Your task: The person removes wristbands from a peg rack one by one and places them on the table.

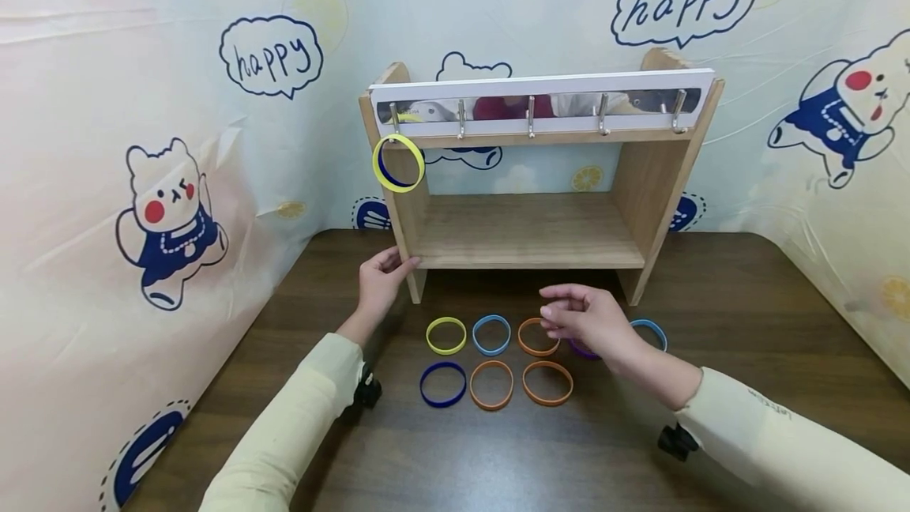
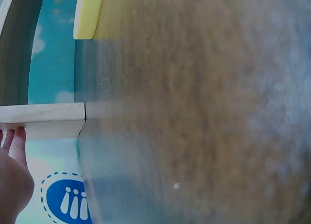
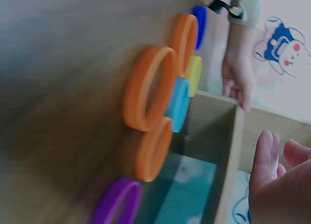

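My left hand (image 1: 380, 283) grips the lower left side panel (image 1: 395, 212) of a wooden rack, thumb at its front edge. In the head view, my right hand (image 1: 590, 322) hovers over the silicone wristbands with fingers loosely bent, holding nothing. It partly covers an orange wristband (image 1: 538, 353) and a purple wristband (image 1: 584, 353). Beside these lie a yellow wristband (image 1: 445, 352), a light blue wristband (image 1: 492, 353), a dark blue wristband (image 1: 443, 404) and two more orange wristbands. A yellow wristband (image 1: 400, 189), with dark blue showing inside its loop, hangs from the leftmost hook.
The rack's top rail (image 1: 540, 87) carries several metal hooks (image 1: 531, 117) over a mirror strip. A wooden shelf (image 1: 526, 231) spans the rack lower down. Another light blue wristband (image 1: 664, 334) lies right of my right hand. Printed cloth (image 1: 284, 148) surrounds the dark table (image 1: 441, 457).
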### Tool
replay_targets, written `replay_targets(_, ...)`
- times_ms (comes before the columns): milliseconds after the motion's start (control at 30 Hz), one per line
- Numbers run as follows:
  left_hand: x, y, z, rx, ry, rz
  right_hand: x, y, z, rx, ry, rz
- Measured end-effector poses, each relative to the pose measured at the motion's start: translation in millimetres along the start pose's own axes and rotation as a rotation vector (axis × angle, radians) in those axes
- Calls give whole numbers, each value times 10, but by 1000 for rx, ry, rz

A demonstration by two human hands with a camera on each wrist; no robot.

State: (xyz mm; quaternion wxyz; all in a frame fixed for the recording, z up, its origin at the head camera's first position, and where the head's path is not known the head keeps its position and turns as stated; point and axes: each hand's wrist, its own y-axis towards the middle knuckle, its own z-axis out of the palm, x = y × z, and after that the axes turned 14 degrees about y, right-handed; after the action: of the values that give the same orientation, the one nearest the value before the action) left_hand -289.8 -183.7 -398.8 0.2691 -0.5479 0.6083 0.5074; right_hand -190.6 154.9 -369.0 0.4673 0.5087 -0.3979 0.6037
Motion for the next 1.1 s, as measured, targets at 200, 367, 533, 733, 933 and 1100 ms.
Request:
replay_targets(200, 10, 6, 18, -3, 12, 9, 156, 164, 126, -7, 36, -88)
replay_targets(367, 1, 6, 26, -4, 20, 24, 343, 263, 264, -6, 71, -145)
replay_targets(533, 14, 34, 24, -3, 31, 28, 520, 374, 407, 14, 107, -225)
replay_targets(733, 268, 146, 61, -9, 0, 8, 663, 521, 634, 15, 161, -288)
replay_targets(933, 334, 139, 77, -36, -14, 31, 771, 639, 869, 30, 201, -348)
replay_targets(1100, 348, 140, 88, -52, -10, 53, 838, 734, 1047, 27, 238, -384)
